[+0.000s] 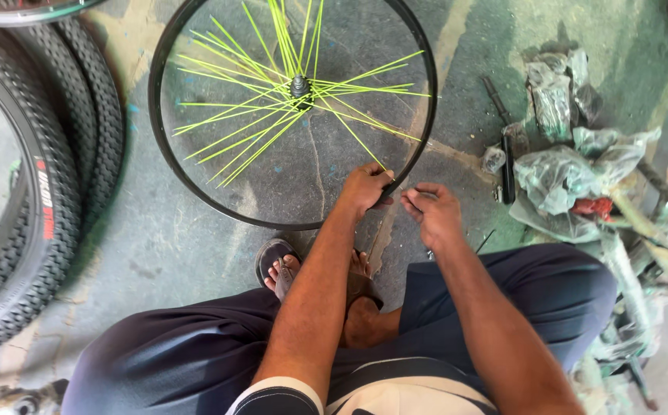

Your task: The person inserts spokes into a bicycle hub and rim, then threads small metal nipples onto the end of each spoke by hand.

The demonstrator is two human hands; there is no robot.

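Note:
A black bicycle rim (166, 165) lies flat on the concrete floor in front of me. Several bright yellow-green spokes (249, 131) fan out loosely from its black hub (301, 86). My left hand (365, 188) grips the near edge of the rim and pinches the end of one spoke there. My right hand (432, 209) is just right of it, outside the rim, fingers curled around something small that I cannot make out. I sit cross-legged, and my sandalled foot (279, 269) lies just below the rim.
Knobby black tyres (57, 177) are stacked at the left. Crumpled plastic bags (564, 173) and a dark hand tool (505, 146) lie at the right, with pale metal frame parts (641, 261) beyond my right knee.

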